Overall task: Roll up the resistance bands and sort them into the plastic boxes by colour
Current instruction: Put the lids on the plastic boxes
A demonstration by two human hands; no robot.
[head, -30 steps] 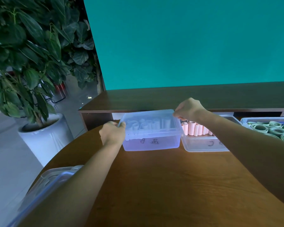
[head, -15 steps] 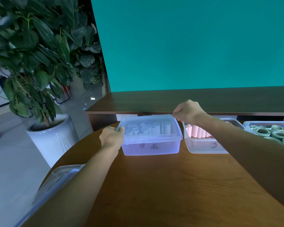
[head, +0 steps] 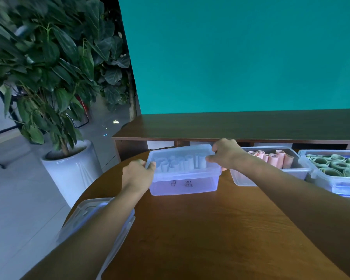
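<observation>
A clear plastic box (head: 183, 184) marked "B" stands at the far side of the round wooden table, with a clear lid (head: 182, 156) lying on it. Pale rolled bands (head: 180, 163) show through the lid. My left hand (head: 137, 174) grips the lid's left edge. My right hand (head: 225, 153) grips its right rear corner. To the right stands an open box (head: 271, 175) of pink rolled bands (head: 275, 157). Further right is a box (head: 331, 181) of green rolled bands (head: 331, 163).
Loose clear lids (head: 93, 215) lie at the table's left edge under my left forearm. A wooden counter (head: 240, 126) runs behind the boxes below a teal wall. A potted plant in a white pot (head: 71, 170) stands on the floor at the left.
Both hands stay on the lid's edges. The right hand has slid slightly forward along the lid's right side. The camera has tilted, so the scene sits lower in view.
</observation>
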